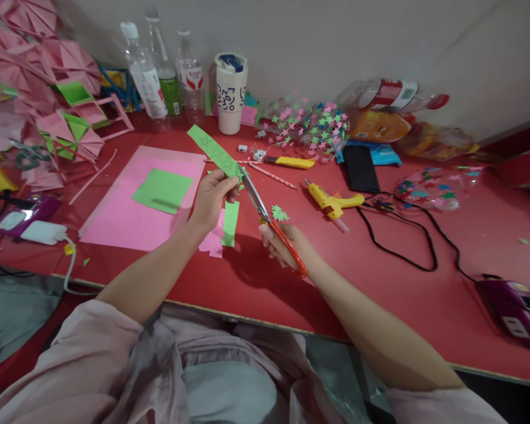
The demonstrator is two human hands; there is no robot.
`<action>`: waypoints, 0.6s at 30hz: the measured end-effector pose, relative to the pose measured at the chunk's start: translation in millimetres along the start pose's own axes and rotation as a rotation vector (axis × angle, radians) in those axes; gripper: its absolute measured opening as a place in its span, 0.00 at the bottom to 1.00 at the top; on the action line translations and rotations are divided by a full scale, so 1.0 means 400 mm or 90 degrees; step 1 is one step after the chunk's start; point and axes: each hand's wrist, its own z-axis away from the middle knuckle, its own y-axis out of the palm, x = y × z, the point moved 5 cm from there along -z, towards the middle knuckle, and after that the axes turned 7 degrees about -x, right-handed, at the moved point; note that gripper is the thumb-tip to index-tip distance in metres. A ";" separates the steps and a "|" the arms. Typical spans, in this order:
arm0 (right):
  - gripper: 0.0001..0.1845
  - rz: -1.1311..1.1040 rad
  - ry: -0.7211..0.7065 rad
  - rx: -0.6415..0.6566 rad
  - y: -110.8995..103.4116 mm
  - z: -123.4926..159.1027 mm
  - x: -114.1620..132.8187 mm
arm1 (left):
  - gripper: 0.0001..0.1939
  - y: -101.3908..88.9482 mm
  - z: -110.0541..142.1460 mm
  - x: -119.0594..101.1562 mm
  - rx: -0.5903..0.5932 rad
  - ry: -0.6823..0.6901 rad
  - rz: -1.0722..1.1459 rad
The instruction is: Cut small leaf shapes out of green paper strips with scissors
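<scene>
Pinched in my left hand (214, 197) is a green paper strip (214, 152) with star outlines drawn along it. My right hand (285, 244) grips red-handled scissors (288, 244), their blades reaching the strip's near end beside my left fingertips. Whether the blades are cutting into the paper I cannot tell. Just right of the blades lies a small pile of cut green stars (280, 213) on the red table. Below my left hand are a green paper piece (230, 224) and pink scraps (212, 240).
Left lies a pink sheet (119, 218) under a green square (162, 190). A yellow glue gun (331, 200), yellow cutter knife (295, 162) and black phone (360, 169) lie right. Behind stand plastic bottles (148, 88), a white cup (230, 97) and bags of paper stars (324, 126).
</scene>
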 end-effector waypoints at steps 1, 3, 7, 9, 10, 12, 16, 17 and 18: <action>0.26 0.003 0.003 0.000 -0.001 0.000 0.001 | 0.08 0.000 -0.001 0.000 0.001 0.000 0.001; 0.26 0.006 0.009 0.001 -0.001 0.001 0.003 | 0.08 -0.001 -0.001 -0.001 0.006 0.000 0.000; 0.26 0.004 0.014 -0.002 -0.002 0.003 0.006 | 0.08 -0.003 -0.002 -0.005 0.008 -0.001 -0.001; 0.25 0.003 0.015 -0.006 -0.002 0.004 0.007 | 0.07 -0.004 -0.003 -0.006 0.008 -0.002 0.000; 0.25 0.005 0.018 -0.007 -0.002 0.003 0.007 | 0.07 -0.004 -0.003 -0.007 0.011 -0.002 0.000; 0.25 0.010 0.031 -0.006 -0.002 0.003 0.005 | 0.07 -0.005 -0.004 -0.008 0.016 0.001 0.000; 0.25 0.018 0.044 -0.005 -0.004 0.001 0.004 | 0.07 -0.010 -0.008 -0.009 0.011 0.003 0.009; 0.25 0.018 0.045 -0.004 -0.005 0.000 0.004 | 0.07 -0.012 -0.010 -0.009 0.005 0.001 0.012; 0.25 0.018 0.045 0.000 -0.006 0.000 0.004 | 0.07 -0.014 -0.013 -0.009 -0.003 -0.002 0.014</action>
